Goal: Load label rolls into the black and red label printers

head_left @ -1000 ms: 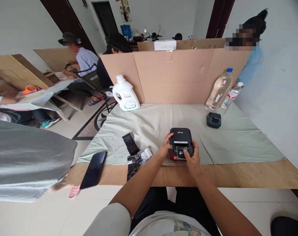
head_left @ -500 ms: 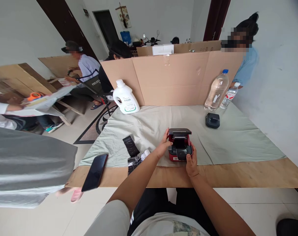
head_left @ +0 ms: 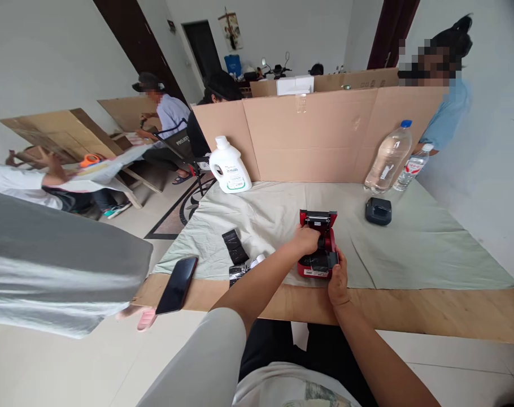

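A red and black label printer (head_left: 314, 273) sits near the table's front edge with its lid (head_left: 318, 216) raised. My right hand (head_left: 338, 282) grips its right side, thumb at the front corner. My left hand (head_left: 306, 240) reaches over the left side into the opened body, fingers curled around the inner part; what they pinch is hidden. Black film lies over the front of the printer. To the left, a strip of black labels (head_left: 235, 247) rests on the cloth, and a black-wrapped piece (head_left: 236, 274) is partly covered by my left forearm.
A dark phone (head_left: 176, 285) lies at the front left edge. Behind stand a white detergent jug (head_left: 231, 167), a large clear bottle (head_left: 388, 161) and a smaller water bottle (head_left: 413, 168). A small black device (head_left: 378, 211) is at right. A cardboard screen (head_left: 308, 141) borders the back; people sit beyond.
The lid has swung further up and back. My left hand has moved from the printer's left side into its body. My right hand stays on the right side. The view has shifted slightly.
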Motion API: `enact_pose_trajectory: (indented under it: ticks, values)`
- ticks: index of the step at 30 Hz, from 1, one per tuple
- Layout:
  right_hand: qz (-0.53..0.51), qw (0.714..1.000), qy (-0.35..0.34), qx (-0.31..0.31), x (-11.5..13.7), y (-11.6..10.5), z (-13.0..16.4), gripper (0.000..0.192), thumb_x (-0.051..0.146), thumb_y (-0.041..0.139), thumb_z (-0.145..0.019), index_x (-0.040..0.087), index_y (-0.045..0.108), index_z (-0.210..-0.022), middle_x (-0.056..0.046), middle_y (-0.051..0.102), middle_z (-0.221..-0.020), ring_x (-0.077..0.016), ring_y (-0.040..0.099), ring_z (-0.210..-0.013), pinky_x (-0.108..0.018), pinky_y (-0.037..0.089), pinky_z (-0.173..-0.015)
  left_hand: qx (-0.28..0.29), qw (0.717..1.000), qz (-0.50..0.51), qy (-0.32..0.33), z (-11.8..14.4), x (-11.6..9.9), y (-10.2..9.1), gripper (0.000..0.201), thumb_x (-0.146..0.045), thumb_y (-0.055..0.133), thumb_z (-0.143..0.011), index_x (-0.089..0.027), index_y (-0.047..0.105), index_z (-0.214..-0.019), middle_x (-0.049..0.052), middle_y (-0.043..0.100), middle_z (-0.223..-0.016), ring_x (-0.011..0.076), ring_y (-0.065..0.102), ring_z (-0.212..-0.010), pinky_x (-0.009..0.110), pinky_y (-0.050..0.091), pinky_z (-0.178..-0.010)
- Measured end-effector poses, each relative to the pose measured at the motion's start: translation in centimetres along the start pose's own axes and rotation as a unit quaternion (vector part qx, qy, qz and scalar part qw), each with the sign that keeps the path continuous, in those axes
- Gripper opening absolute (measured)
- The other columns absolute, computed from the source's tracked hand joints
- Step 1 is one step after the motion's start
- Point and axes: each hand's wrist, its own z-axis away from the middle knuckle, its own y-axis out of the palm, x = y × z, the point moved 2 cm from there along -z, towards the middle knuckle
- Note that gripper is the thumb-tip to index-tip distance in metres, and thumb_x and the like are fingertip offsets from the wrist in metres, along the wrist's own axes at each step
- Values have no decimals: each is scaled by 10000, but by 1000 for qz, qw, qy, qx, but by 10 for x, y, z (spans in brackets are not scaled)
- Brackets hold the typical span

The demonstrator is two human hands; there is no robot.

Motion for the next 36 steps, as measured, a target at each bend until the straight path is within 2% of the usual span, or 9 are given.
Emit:
enact_pose_trajectory:
  ticks: [5,9,12,16,20,24,28,33,36]
  values:
    - [14,1000,-7,-8,-1,0,-1,544,505,280,-923,195,391,-1357,-122,432,-1380,-240,394,-1296,-495,294,-1096,17,999,-42,-30,-16,5,20,457,39,711,-463,-211,348,-344,163,615,-628,444,446,-1194,553,50,-1097]
    - [-3,1000,-12,-9,-3,-1,-1,550,512,306,-917,182,406,-1346,-128,442,-1367,-259,398,-1286,-507,288,-1091,26,997,-60,-32,-14,-2,16,374,42,726,-435,-201,442,-420,119,641,-676,413,498,-1142,531,145,-1090]
    - [-5,1000,-12,-5,-5,-1,-1,547,509,307,-918,192,400,-1354,-125,433,-1375,-266,403,-1278,-512,298,-1079,83,992,-77,-47,-7,-9,1,286,-30,761,-439,-198,569,-569,84,660,-748,385,560,-1056,494,295,-1031]
    - [-1,1000,-13,-6,-5,-1,-1,550,505,305,-922,180,407,-1354,-129,429,-1378,-279,389,-1288,-521,278,-1087,140,989,22,-44,10,-6,-48,347,-209,771,-542,-177,652,-866,57,663,-865,308,621,-925,431,443,-899]
    - [-17,1000,-6,-4,-4,-1,0,547,498,308,-928,176,409,-1358,-132,419,-1393,-286,385,-1295,-497,290,-1087,126,974,142,-122,26,32,-131,370,-259,736,-609,-157,629,-948,69,653,-909,216,626,-782,379,500,-760]
    - [-22,1000,0,-9,-6,0,0,556,522,313,-922,187,412,-1354,-115,431,-1386,-287,401,-1278,-525,308,-1064,42,963,-66,-258,40,84,-196,377,-255,718,-621,-160,622,-973,51,657,-931,216,618,-846,297,501,-726]
    - [-20,1000,1,-18,-7,0,1,558,524,323,-919,184,418,-1351,-118,441,-1378,-271,414,-1263,-510,306,-1065,67,918,-297,-253,48,108,-206,440,-358,719,-638,-198,640,-1041,68,653,-1047,281,553,-1063,337,451,-876]
    - [-13,1000,-5,-11,-4,0,1,547,503,313,-929,174,415,-1354,-130,441,-1375,-260,420,-1258,-490,313,-1064,8,909,-371,-189,63,125,-212,410,-498,541,-793,-243,639,-1099,62,590,-1216,284,435,-1208,364,362,-991]
    - [-1,1000,-3,-15,-3,0,1,556,510,307,-926,169,418,-1351,-134,443,-1371,-261,424,-1253,-483,320,-1060,-87,857,-403,-309,85,146,-239,419,-442,390,-889,-190,611,-1140,102,565,-1247,280,442,-1204,378,361,-980]
